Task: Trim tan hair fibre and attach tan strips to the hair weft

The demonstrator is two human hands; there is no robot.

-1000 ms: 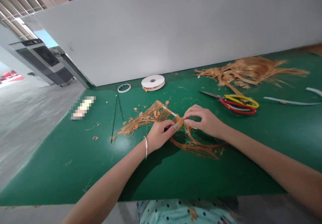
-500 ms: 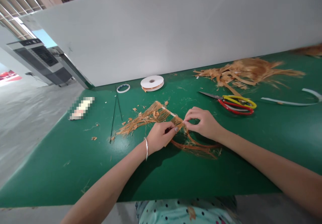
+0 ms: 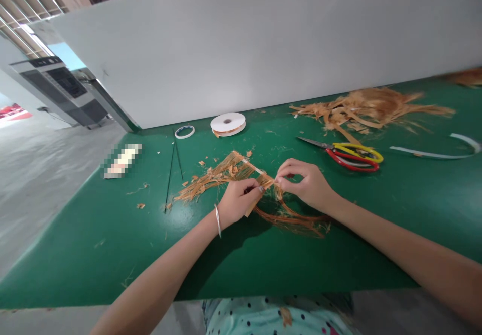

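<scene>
Brown frayed ribbon (image 3: 229, 166) lies on the green table, its long threads fanned out to the left and a pale strip along its upper edge. My left hand (image 3: 241, 202) pinches a woven part of this ribbon between thumb and fingers. Close by on the right, my right hand (image 3: 303, 182) has thumb and fingertips pressed together at the ribbon's end, where the threads meet. Loose brown threads (image 3: 289, 219) curve below both hands. The exact strands in my right fingertips are too small to make out.
Red-and-yellow-handled scissors (image 3: 354, 156) lie to the right, below a heap of brown fibres (image 3: 372, 106). A ribbon spool (image 3: 228, 124), a tape roll (image 3: 185, 132) and thin dark wires (image 3: 171, 174) are at the back left. A white strip (image 3: 433, 154) curls at far right. A grey partition (image 3: 263, 38) stands behind.
My left hand has shifted very slightly left and down along the ribbon. My right hand stays at the ribbon's end, its fingers barely moved.
</scene>
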